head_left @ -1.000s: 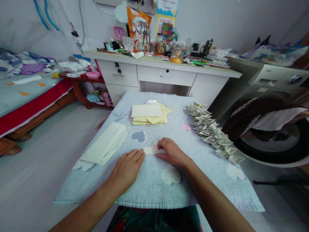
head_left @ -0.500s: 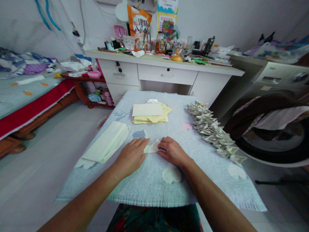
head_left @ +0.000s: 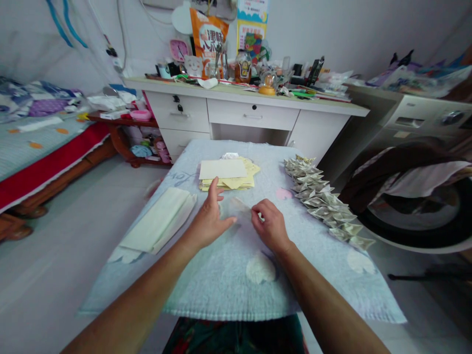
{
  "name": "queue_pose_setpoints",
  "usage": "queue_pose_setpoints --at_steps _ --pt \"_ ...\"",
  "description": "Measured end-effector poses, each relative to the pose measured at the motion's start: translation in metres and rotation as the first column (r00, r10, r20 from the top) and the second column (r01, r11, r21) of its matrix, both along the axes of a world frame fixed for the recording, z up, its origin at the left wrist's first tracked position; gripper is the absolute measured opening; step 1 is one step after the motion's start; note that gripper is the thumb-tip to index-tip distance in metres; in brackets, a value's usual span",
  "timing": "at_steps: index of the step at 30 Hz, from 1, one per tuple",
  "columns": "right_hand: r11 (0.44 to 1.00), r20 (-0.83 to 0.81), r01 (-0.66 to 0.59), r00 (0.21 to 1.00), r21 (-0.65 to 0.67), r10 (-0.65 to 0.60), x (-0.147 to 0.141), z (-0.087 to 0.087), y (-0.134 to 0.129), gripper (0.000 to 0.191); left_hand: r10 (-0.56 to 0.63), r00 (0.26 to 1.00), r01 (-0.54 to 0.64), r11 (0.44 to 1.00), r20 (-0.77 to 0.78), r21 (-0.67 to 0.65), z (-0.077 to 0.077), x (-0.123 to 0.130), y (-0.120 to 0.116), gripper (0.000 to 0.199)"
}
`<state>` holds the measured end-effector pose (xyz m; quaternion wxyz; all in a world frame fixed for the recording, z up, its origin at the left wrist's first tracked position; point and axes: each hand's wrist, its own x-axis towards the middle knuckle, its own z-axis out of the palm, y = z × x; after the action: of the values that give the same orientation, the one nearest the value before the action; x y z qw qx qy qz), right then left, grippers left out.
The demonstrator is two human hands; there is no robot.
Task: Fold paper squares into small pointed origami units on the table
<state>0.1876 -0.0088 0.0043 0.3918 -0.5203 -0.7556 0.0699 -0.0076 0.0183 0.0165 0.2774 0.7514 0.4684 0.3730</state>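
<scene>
Grip of the right hand (head_left: 271,226) pinches the near, right end of a pale slip of paper (head_left: 241,204), somewhat blurred, above the light-blue cloth (head_left: 221,290). From that pinch, the slip's long axis runs leftward and slightly away, its free end pointing between the hands. The left hand (head_left: 211,217), just beside that end, has thumb and fingers spread, seemingly not touching it; the right is nearer. Farther out lie the yellow paper stack (head_left: 240,185) beyond, folded pale-green sheets (head_left: 158,221) left, and a row of pointed paper folds (head_left: 320,200) right.
</scene>
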Motion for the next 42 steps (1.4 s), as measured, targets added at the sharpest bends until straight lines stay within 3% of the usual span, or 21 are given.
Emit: queue_pose_setpoints --at_steps 2,6,9,16,18,20,22,25,28,32,42 --pt "0.996 -0.264 0.016 0.964 -0.09 -0.04 0.0 0.0 0.001 0.014 -0.037 0.991 0.043 0.998 0.126 -0.041 -0.001 0.014 -0.004 0.1" --pt "0.937 -0.652 -0.156 0.752 -0.312 -0.091 -0.003 -0.002 0.002 0.019 0.01 0.96 0.0 0.999 0.279 -0.039 -0.008 0.033 -0.013 0.055" --pt "0.886 -0.744 -0.249 0.652 -0.392 -0.146 -0.006 -0.003 0.002 0.023 0.03 0.928 0.0 0.997 0.371 -0.081 -0.015 0.037 -0.015 0.041" --pt "0.794 -0.842 -0.458 0.525 -0.4 -0.121 -0.011 -0.008 0.001 0.026 -0.066 0.846 0.18 0.969 0.529 -0.167 -0.023 0.035 -0.01 0.024" --pt "0.775 -0.851 -0.488 0.512 -0.402 -0.119 -0.011 -0.01 0.001 0.027 -0.068 0.87 0.159 0.976 0.488 -0.148 -0.022 0.034 -0.011 0.023" --pt "0.777 -0.846 -0.478 0.518 -0.409 -0.126 -0.012 -0.012 0.001 0.028 -0.009 0.932 0.027 0.999 0.361 -0.044 -0.021 0.032 -0.013 0.026" --pt "0.793 -0.835 -0.446 0.532 -0.416 -0.139 -0.013 -0.012 0.001 0.028 0.088 0.976 -0.115 0.986 0.201 0.123 -0.019 0.03 -0.016 0.025" --pt "0.818 -0.819 -0.396 0.554 -0.417 -0.15 -0.013 -0.012 0.002 0.026 0.096 0.994 -0.107 0.966 0.058 0.237 -0.017 0.03 -0.019 0.016" --pt "0.834 -0.818 -0.382 0.56 -0.399 -0.135 -0.013 -0.012 0.002 0.025 -0.012 0.999 0.006 0.985 0.033 0.17 -0.018 0.03 -0.02 0.017" --pt "0.817 -0.85 -0.441 0.517 -0.371 -0.107 -0.011 -0.01 0.002 0.026 -0.111 0.984 0.102 0.993 0.139 0.066 -0.02 0.03 -0.017 0.028" --pt "0.761 -0.854 -0.543 0.52 -0.355 -0.027 -0.008 -0.011 0.002 0.027 -0.152 0.936 0.193 0.976 0.318 -0.104 -0.021 0.025 -0.014 0.033"
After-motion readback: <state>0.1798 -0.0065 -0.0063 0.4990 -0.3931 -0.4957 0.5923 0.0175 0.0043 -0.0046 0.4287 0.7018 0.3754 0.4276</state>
